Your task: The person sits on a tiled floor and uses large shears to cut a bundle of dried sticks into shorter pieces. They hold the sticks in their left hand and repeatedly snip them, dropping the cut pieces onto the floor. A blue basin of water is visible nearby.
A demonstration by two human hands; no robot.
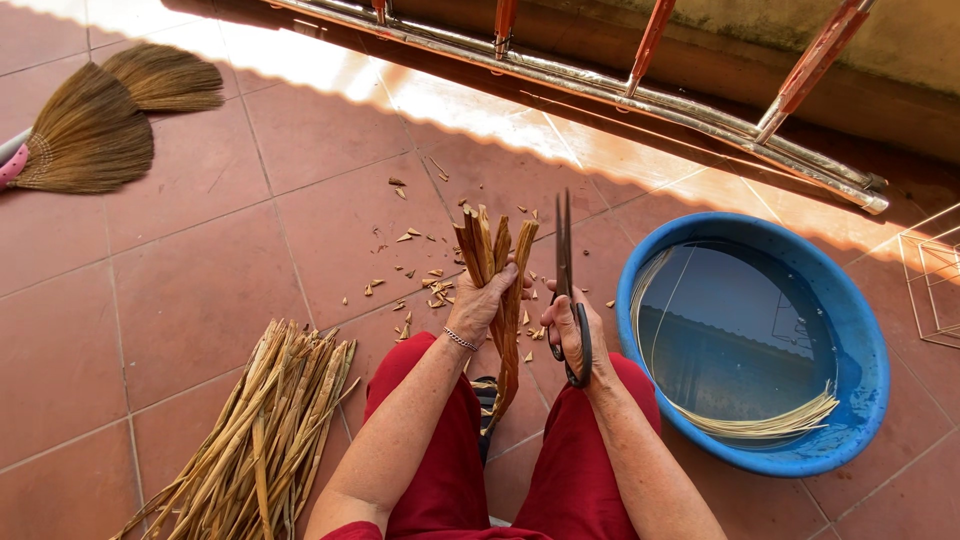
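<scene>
Seated on the tiled floor [180, 300], knees in red trousers [440, 440] at the bottom of the view. Left hand [480, 305] closed round a bundle of dry brown strips [490, 250], gripping at mid-length, cut ends fanned out above the fist, tails hanging down between the knees. Right hand [570, 330] threaded through the loops of dark scissors [565, 280], fingers curled shut on the handles, blades pointing up and nearly together, just beside the strips but not touching them. Thin bracelet [460, 340] on the left wrist.

Strips likely light, dry and brittle: stiff enough to stand above the grip, prone to splitting at the tips. Best held firmly near the middle, as here, keeping the ends aligned.

To the left, near the knee, a loose heap of pale straw [260, 430]. Beyond the hands, small clippings [420, 285] scattered over the tiles. At right, a blue basin [860, 340] of water with thin pale fibres [770, 420] soaking along its near wall. Farther left, two brooms [100, 125] lying flat. At the far edge, a metal rail [620, 90] with red bars.
</scene>
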